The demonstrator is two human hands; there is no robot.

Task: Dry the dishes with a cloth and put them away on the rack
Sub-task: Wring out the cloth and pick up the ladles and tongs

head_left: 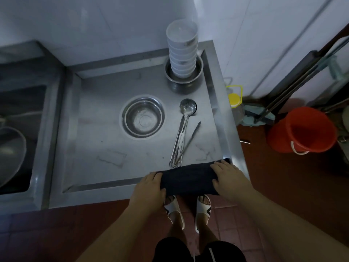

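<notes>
Two hands rest on a dark cloth (pixel 188 179) draped over the near rim of a stainless steel worktop (pixel 105 154). The left hand (pixel 151 188) lies on the cloth's left end, palm down, its fingers (pixel 155 176) laid close together and curving over the fabric edge. The right hand (pixel 229 178) covers the right end, its fingers (pixel 220 168) likewise close together and bent over the cloth's far fold; whether either hand truly grips the cloth or only presses on it cannot be told. The cloth hangs partly past the worktop's front edge, above a pair of white sandals on the red tiled floor (pixel 283 186).

On the recessed steel surface a metal bowl (pixel 143 118) sits upright near the middle, apart from everything else. To its right lies a steel ladle (pixel 182 129), its bowl end pointing away from the person and its handle end just beside the cloth. A pair of slim tongs (pixel 190 140) lies angled alongside the ladle, their near ends meeting close to the ladle's handle end. At the far right corner a tall stack of white bowls (pixel 182 48) stands inside a metal basin (pixel 184 76).

Left of the worktop is a sink (pixel 17 118) holding a large metal pan. On the floor to the right stand a red bucket (pixel 302 129) and a bottle with a yellow cap (pixel 234 100).
</notes>
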